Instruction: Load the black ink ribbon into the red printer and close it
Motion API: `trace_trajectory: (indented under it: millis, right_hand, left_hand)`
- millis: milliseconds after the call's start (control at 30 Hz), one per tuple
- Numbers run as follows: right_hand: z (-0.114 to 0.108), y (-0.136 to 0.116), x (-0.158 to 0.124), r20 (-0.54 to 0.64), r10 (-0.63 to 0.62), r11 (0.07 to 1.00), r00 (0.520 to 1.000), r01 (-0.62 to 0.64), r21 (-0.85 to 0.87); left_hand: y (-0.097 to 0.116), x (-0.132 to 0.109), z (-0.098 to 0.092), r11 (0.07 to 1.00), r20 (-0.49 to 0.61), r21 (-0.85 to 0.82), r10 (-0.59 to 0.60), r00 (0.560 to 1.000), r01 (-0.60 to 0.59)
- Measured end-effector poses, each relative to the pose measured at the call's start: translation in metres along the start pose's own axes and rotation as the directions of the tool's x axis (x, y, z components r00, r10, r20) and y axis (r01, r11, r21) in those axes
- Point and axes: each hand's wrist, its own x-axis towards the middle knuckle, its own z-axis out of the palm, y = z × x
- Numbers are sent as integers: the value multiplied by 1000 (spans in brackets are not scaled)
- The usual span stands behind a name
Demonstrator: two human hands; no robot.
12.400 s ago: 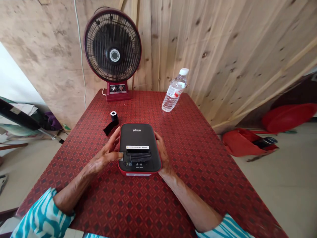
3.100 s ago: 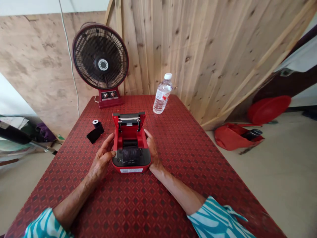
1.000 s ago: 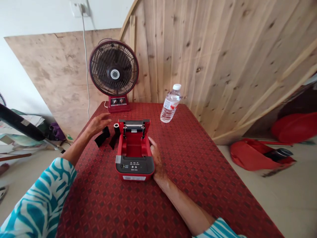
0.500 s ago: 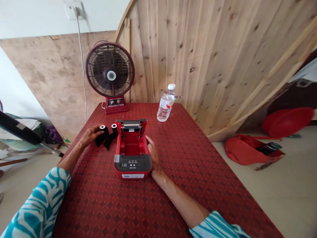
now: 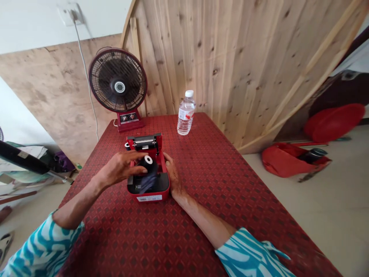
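Note:
A red and black label printer [image 5: 152, 195] stands on the table with its lid raised at the back. My left hand [image 5: 119, 167] pinches a black roll with a white core [image 5: 148, 160] between thumb and fingers, above the printer's compartment. The roll's loose black end hangs blurred over the printer's front panel. My right hand [image 5: 174, 175] is closed against the printer's right side, with part of its grip hidden. Behind the printer's left back corner, a second roll [image 5: 127, 145] is mostly hidden, only its pale end showing.
A dark red fan [image 5: 119, 87] stands at the table's back left, its cord running to a wall socket [image 5: 70, 14]. A clear water bottle [image 5: 185, 119] is at the back. Beside the table on the right floor lies a red bag [image 5: 278, 159]; a wooden wall rises behind.
My left hand has picked up one black roll from left of the printer and carried it right, over the open printer. My right hand stays on the printer. The view has shifted slightly.

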Motion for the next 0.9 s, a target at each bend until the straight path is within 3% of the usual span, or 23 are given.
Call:
trace_trajectory:
  millis: [67,200,333,400,467,533,633,767,900]
  right_hand:
    - [0,-2,0,-8,13,1000,1000,-13,23]
    - [-1,-5,-1,14,11,999,1000,-11,44]
    - [-1,-7,0,21,5,999,1000,-6,44]
    - [-1,-8,0,13,7,999,1000,-8,37]
    - [-1,-9,0,8,11,999,1000,-11,35]
    - [-1,-10,-1,11,9,999,1000,-10,41]
    - [-1,-11,-1,10,16,999,1000,-17,49]
    - [-1,-11,-2,-1,34,998,999,-33,46]
    - [-1,-11,-1,-2,42,998,999,-42,45]
  left_hand:
    - [7,11,9,985,92,170,-12,996,-4]
    - [14,31,22,897,253,440,-164,954,38]
    - [18,51,31,832,380,555,-262,887,8]
    - [15,55,31,856,417,517,-246,875,-6]
    - [8,50,26,926,388,379,-162,907,3]
    - [2,37,18,982,274,186,-82,958,31]
    - [2,9,8,998,142,-17,-64,988,67]
    - [10,-15,12,999,105,-32,21,994,-18]
    - [11,-15,21,998,56,-50,40,998,-38]
